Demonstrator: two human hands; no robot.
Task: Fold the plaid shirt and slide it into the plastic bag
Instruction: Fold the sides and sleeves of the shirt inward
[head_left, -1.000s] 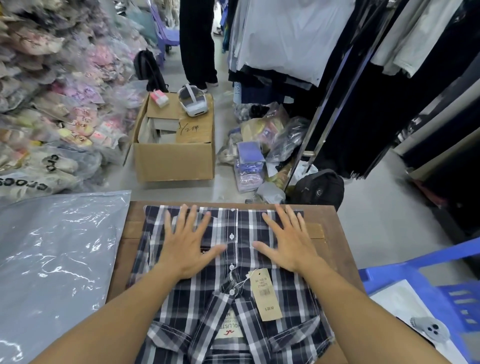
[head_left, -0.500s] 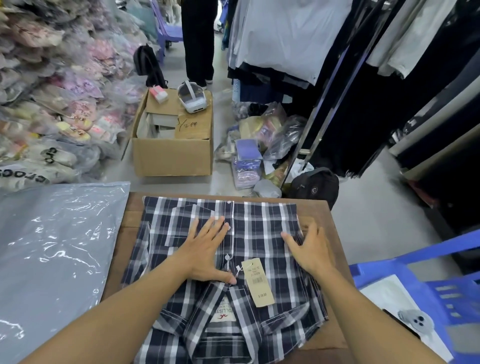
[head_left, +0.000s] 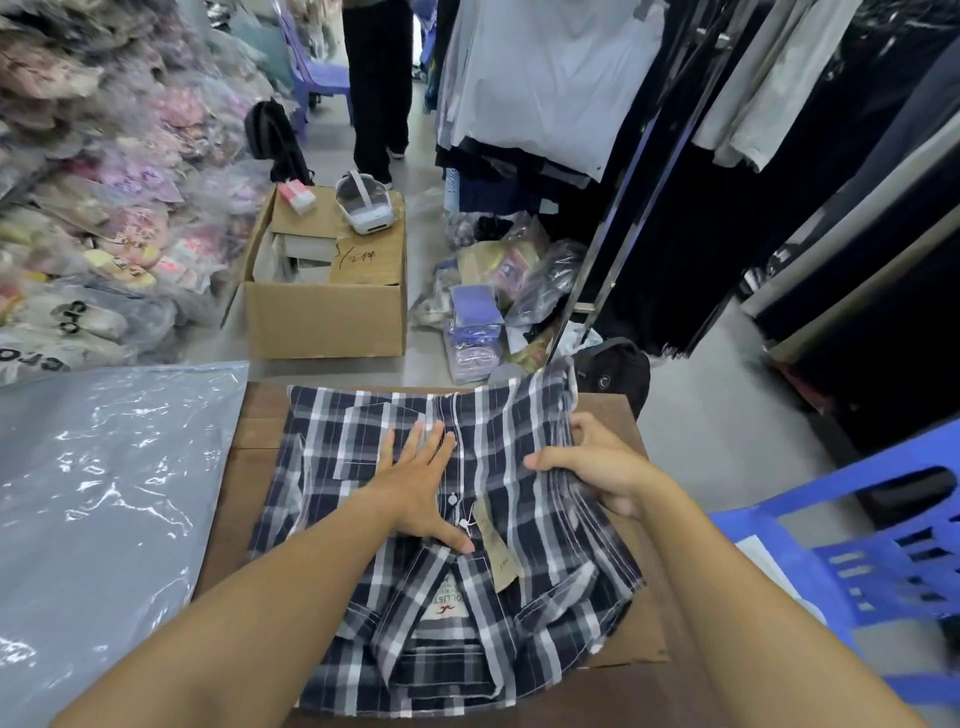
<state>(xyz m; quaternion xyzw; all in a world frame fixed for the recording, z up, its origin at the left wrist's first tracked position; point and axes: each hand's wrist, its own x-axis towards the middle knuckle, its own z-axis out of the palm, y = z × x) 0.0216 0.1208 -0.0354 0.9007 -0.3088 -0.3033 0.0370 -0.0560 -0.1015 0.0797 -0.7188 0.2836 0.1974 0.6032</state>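
Observation:
The navy and white plaid shirt (head_left: 358, 452) lies front up on a small wooden table (head_left: 644, 691), collar toward me, a paper tag near the buttons. My left hand (head_left: 421, 483) presses flat on the shirt's middle, fingers spread. My right hand (head_left: 597, 462) grips the shirt's right edge and lifts it off the table, so that side stands up in a fold. The clear plastic bag (head_left: 104, 493) lies flat to the left of the table, over a grey surface.
A cardboard box (head_left: 327, 317) with a white headset on it stands on the floor beyond the table. Bagged goods pile up at left, hanging clothes at right. A blue plastic chair (head_left: 852, 561) is close on the right. A person stands far back.
My right hand went from lying flat on the shirt to gripping its right edge and raising it. My left hand slid toward the button line and stays pressed down.

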